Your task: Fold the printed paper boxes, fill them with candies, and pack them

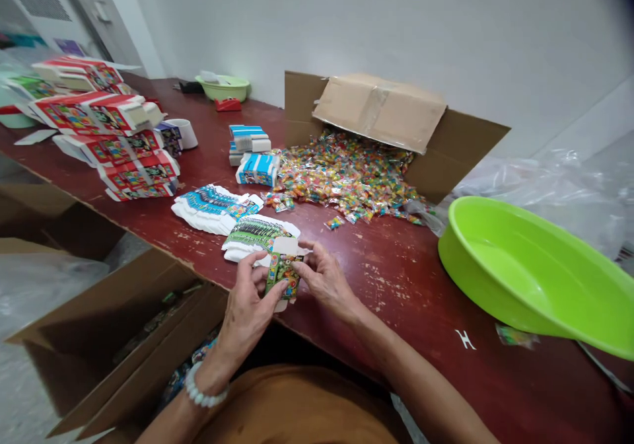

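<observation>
My left hand and my right hand together hold a small printed cardboard box upright above the table edge. Its white flap stands open at the top. The fingers of both hands press on its green, patterned sides, and part of the box is hidden behind them. Just beyond my hands lies a stack of flat green-printed box blanks. Beside it is a stack of blue-printed blanks. A heap of small wrapped sweets spills from an open cardboard carton.
The dark red table holds stacks of red-printed boxes at left and blue-and-white boxes near the sweets. A lime-green basin sits at right, with a smaller one at the back. An open carton stands below the near edge.
</observation>
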`<state>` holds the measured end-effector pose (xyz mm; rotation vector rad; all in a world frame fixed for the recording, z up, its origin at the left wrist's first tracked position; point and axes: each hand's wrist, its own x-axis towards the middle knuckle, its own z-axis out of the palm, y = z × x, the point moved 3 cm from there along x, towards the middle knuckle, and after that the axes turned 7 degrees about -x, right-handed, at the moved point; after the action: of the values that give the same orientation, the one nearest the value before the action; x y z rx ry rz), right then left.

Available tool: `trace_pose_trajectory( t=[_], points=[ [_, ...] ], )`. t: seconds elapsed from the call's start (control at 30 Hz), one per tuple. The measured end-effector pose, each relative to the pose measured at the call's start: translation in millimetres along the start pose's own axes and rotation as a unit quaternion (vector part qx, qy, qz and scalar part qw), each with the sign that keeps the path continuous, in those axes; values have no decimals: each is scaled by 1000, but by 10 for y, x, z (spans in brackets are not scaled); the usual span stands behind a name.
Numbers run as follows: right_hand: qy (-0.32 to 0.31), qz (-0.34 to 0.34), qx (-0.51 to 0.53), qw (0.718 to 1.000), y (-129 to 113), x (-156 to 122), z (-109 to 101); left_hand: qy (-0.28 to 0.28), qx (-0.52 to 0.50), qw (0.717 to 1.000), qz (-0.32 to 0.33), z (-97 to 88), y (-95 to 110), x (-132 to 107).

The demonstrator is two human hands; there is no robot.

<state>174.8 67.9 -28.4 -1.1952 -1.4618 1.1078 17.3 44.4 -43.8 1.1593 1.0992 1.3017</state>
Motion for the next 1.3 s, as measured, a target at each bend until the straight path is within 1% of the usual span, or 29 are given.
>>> trace_pose_trajectory(
  t=[0.1,0.23,0.3,0.37,0.43,0.5,0.6,0.7,0.73,0.8,0.87,0.9,0.93,0.97,1.03,1.07,1.13,1.23,1.3],
  points=[
    [39,29,50,998,4,-55,69,-7,-89,996,-15,65,48,-54],
    [67,3,151,986,31,-93,202,-22,-140,989,-34,73,130,-44],
    [58,8,173,983,64,-84,216,-46,-150,986,-64,60,148,-25],
    [35,27,172,984,96,-58,184,-64,-151,981,-101,50,145,-14],
    [16,51,149,987,119,-22,118,-66,-148,978,-129,45,126,-13],
    [-7,76,125,989,129,23,56,-60,-142,978,-141,45,93,-13],
    [-28,105,123,986,126,87,2,-63,-131,980,-136,50,37,-2],
    [-29,108,152,982,112,126,-12,-74,-115,983,-120,51,16,18],
    [-41,101,154,982,106,130,-6,-73,-114,985,-111,50,22,22],
    [-68,76,137,985,93,126,10,-54,-130,986,-89,44,51,24],
    [-61,39,117,990,84,106,8,-24,-164,982,-91,40,74,10],
    [-48,22,110,993,80,92,3,-19,-184,976,-113,49,73,-2],
    [-34,9,100,994,77,74,-3,-30,-204,967,-150,69,62,-18],
    [-28,-3,83,996,72,55,-5,-53,-221,954,-197,97,44,-38],
    [-33,-34,20,999,49,16,2,-94,-249,923,-280,152,6,-77],
    [-39,-47,-12,998,33,-1,9,-98,-256,912,-305,168,-12,-88],
    [-54,-47,-34,997,13,-20,25,-78,-262,905,-326,181,-43,-91],
    [-85,20,10,996,21,4,50,-66,-256,907,-328,198,-73,-77],
    [-89,45,20,995,25,57,51,-69,-242,916,-312,195,-81,-64]
  ],
)
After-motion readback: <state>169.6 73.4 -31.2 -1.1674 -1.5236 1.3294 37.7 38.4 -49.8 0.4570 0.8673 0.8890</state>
